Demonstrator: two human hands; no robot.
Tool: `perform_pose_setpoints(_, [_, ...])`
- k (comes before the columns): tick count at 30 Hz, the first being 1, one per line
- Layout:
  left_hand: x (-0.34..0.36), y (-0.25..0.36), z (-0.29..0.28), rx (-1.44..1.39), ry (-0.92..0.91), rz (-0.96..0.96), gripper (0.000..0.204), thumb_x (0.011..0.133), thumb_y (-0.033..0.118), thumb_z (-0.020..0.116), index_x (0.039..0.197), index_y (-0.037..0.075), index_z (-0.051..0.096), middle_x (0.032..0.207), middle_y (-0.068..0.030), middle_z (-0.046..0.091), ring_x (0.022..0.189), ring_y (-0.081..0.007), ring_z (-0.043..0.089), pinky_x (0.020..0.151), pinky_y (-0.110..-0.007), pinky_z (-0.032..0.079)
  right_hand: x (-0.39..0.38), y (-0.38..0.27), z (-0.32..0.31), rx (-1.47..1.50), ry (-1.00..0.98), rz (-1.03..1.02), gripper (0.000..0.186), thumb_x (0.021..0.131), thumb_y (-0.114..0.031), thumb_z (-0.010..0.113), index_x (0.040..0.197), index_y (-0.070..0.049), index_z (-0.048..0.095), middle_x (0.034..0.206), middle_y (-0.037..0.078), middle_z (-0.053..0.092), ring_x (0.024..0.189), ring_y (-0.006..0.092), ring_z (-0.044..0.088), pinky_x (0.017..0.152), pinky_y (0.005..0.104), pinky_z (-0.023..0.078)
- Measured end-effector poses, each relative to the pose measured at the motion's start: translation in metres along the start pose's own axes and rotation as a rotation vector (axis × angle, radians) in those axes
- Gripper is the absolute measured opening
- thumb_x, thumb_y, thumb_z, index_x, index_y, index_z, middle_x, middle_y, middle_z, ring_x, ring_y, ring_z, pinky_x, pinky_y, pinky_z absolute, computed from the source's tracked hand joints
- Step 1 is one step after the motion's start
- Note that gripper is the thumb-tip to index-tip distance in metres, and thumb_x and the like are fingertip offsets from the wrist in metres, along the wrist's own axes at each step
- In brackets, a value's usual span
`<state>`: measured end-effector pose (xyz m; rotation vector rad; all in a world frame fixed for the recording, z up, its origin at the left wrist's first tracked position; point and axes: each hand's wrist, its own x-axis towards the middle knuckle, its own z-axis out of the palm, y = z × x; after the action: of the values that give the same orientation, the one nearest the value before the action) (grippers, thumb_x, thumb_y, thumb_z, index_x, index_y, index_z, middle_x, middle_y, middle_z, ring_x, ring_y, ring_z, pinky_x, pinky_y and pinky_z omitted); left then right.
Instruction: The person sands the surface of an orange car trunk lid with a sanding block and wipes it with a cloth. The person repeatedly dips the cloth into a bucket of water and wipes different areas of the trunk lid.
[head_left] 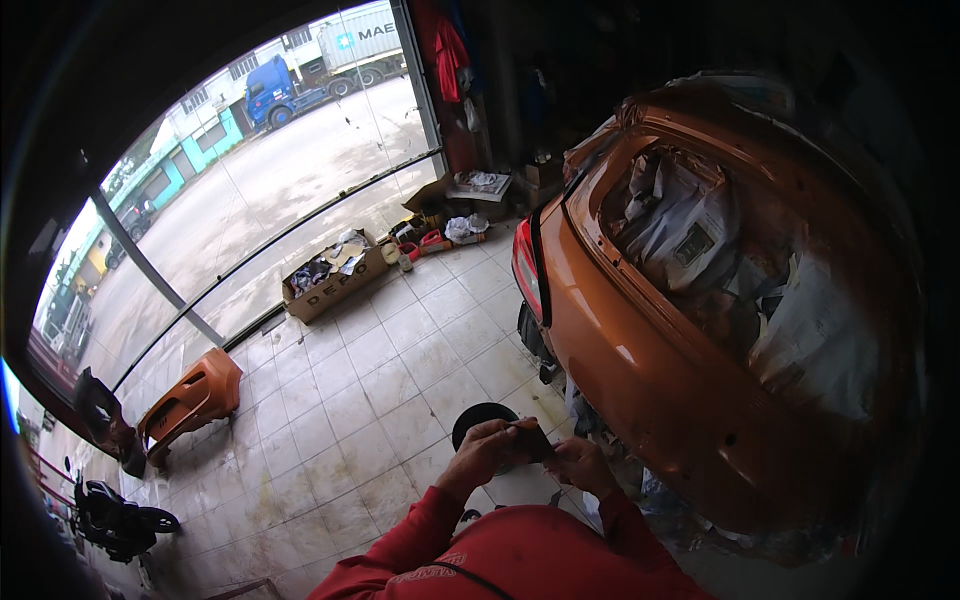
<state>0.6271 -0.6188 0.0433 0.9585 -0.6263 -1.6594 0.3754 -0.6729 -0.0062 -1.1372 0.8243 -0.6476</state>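
Observation:
In front of my red-sleeved body, both hands are raised close together. Between them is a small dark flat piece (537,445), whose exact kind I cannot make out. My left hand (484,453) grips its left side, with a small orange bit (525,424) showing at the fingertips. My right hand (584,466) pinches the right edge. Behind my left hand, lower down, a round black object (473,417) is partly covered by it. To the right stands an orange car body (640,370), its rear opening masked with crumpled paper and plastic sheeting (690,225).
An orange bumper (195,400) lies on the tiled floor (400,375) at left, with a black motorcycle (115,520) nearer. A cardboard box (340,283) of rags and several containers line the glass front. Outside, a blue truck (270,90) stands on the road.

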Motion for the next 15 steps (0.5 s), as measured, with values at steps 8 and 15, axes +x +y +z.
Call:
perform_pose_setpoints(8, [-0.001,-0.027,0.038,0.019,-0.216,-0.028,0.021,0.112,0.015,0.059,0.124,-0.001,0.063,0.138,-0.0227,0.07,0.127,-0.0304,0.069,0.108,-0.043,0.057,-0.018,0.037,-0.024,0.024,-0.102,0.193,0.03,0.093,-0.02,0.087,0.109,0.001,0.072,0.093,0.009,0.079,0.073,0.0097,0.07,0.061,0.0248,0.054])
perform_pose_setpoints(15, [0.019,-0.028,0.017,0.911,-0.235,0.07,0.026,0.106,0.026,0.069,0.107,0.003,0.081,0.093,-0.0034,0.078,0.084,-0.0117,0.072,0.079,-0.03,0.057,0.008,0.115,-0.06,0.318,0.324,0.194,0.023,0.096,-0.024,0.083,0.101,-0.004,0.075,0.09,0.006,0.076,0.071,0.0107,0.067,0.06,0.0276,0.051])
